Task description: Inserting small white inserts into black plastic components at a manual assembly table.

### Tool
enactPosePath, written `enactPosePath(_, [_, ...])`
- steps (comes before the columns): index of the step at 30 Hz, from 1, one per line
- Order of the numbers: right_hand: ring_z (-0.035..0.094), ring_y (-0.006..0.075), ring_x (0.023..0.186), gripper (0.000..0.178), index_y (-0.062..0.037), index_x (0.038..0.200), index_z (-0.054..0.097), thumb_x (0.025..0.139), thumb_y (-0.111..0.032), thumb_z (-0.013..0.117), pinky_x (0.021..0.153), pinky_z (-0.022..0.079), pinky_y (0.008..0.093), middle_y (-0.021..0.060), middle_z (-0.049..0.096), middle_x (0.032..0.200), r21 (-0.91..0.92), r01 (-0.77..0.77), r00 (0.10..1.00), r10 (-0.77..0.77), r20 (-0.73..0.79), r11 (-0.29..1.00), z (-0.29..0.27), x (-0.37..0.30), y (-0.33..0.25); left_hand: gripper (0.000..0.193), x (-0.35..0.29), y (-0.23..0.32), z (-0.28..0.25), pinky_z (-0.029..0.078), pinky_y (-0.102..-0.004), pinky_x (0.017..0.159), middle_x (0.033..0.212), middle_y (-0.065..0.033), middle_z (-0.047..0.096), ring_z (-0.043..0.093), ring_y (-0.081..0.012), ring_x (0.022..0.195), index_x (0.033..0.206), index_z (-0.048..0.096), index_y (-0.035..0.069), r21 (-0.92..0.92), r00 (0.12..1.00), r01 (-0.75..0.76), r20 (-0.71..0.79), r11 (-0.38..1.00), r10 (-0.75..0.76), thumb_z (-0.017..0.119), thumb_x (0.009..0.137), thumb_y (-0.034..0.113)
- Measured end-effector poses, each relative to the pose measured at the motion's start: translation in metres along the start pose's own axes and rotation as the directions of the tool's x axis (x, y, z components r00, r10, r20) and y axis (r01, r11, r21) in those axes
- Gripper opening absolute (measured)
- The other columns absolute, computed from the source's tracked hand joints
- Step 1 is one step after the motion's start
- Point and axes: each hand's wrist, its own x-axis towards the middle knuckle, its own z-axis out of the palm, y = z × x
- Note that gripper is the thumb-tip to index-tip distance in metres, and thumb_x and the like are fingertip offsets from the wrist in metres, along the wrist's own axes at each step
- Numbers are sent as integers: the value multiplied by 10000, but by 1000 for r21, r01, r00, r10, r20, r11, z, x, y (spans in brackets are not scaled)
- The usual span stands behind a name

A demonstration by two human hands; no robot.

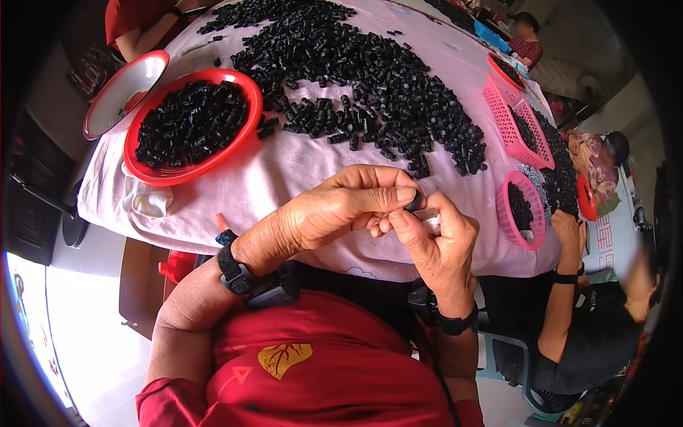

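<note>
The left hand [348, 206] was almost closed, with its thumb and finger pinching a small black part [413, 203]. The right hand [447, 245] was just beside it, its fingers curled in around a pale bit [432, 224] too small to make out. The part was up between both hands, over the near edge of the pink surface [242, 206]. A big black pile [320, 53] lay past them, with a full red bowl [256, 107] to the left.
</note>
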Motion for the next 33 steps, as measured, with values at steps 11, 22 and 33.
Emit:
enactPosePath(11, [624, 87, 523, 280, -33, 750, 543, 836, -229, 723, 456, 447, 232, 53, 667, 622, 38, 9, 1000, -8, -7, 999, 2, 1, 0, 231, 1, -1, 0, 430, -192, 621, 859, 25, 600, 534, -36, 718, 1027, 600, 39, -23, 1000, 12, -5, 1000, -12, 606, 920, 243])
enactPosePath(22, [662, 110, 570, 274, -32, 743, 535, 846, -216, 710, 473, 473, 231, 69, 683, 655, 100, -26, 1000, 25, 8, 995, 5, 1, 2, 235, 1, -2, -1, 430, -199, 623, 871, 15, 606, 543, -43, 722, 1019, 601, 37, -25, 999, 22, -35, 999, -23, 603, 919, 250])
enactPosePath(33, [677, 125, 600, 267, -27, 752, 536, 850, -209, 705, 489, 491, 239, 78, 683, 662, 78, -58, 998, 55, 38, 995, 5, 2, 1, 241, 1, -4, -1, 431, -205, 624, 848, 16, 610, 544, -45, 721, 1019, 604, 36, -41, 998, 26, -63, 999, -29, 600, 919, 256])
